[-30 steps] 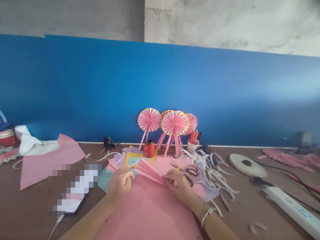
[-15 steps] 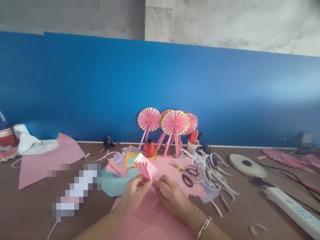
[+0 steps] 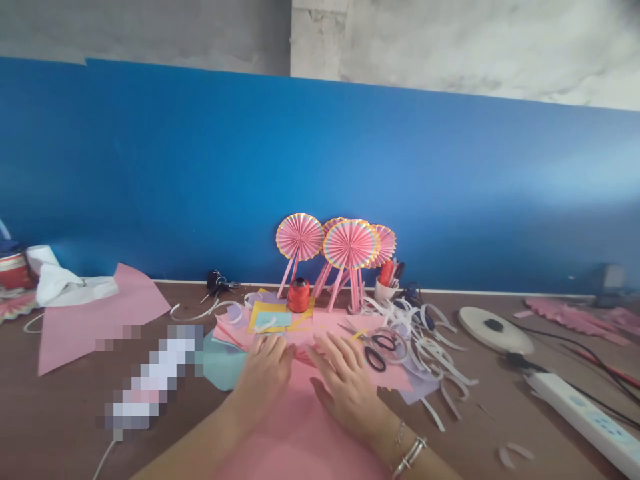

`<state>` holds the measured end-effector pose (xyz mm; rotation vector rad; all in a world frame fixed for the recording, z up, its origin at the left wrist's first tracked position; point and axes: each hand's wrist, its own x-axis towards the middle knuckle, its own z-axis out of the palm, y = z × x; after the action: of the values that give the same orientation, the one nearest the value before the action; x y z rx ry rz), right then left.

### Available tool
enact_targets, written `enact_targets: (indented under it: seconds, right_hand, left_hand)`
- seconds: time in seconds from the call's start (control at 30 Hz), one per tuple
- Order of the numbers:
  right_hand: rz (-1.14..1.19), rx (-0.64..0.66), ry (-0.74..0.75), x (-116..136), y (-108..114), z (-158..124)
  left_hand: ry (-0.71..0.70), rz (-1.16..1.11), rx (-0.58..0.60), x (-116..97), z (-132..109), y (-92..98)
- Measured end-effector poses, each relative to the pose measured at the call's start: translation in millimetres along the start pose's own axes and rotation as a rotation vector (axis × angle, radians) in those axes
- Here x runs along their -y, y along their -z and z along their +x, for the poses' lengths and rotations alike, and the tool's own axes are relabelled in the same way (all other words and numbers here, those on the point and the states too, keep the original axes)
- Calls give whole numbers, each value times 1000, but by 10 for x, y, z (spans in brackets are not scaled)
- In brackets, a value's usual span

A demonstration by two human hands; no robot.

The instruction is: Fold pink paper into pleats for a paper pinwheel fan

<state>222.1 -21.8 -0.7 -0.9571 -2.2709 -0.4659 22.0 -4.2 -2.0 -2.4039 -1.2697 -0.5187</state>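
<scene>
Both left hand (image 3: 265, 375) and right hand (image 3: 345, 385) press flat, fingers spread, on pleated pink paper (image 3: 301, 351).

4 paper fans (image 3: 350, 245), 1 red spool (image 3: 299, 295), 1 scissors (image 3: 379, 349), 2 hands (image 3: 267, 371) (image 3: 346, 384)

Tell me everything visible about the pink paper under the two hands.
The pink paper is a matte sheet lying flat on the brown table, running from the near edge of view away from the person. Its far end looks folded into narrow pleats, mostly hidden. The left hand and right hand press palm down on it, side by side.
</scene>
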Motion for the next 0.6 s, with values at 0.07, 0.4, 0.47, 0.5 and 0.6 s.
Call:
enact_targets:
  seconds: [0.07,0.4,0.47,0.5,0.6]
  right_hand:
    - [26,114,-23,-22,-51,4]
    - [42,485,-120,-163,-139,-50]
    - [60,530,-130,-175,-135,-71]
    - [82,537,-145,-182,-133,-81]
    - [179,492,-240,-205,-126,-102]
  left_hand:
    - [-51,-1,74,-71,0,-15]
    - [-81,-151,322,-40,-72,-92]
    - [-66,-166,331,-9,-84,-61]
    - [-56,-178,332,9,-88,-44]
    - [-9,-282,322,70,-86,-9]
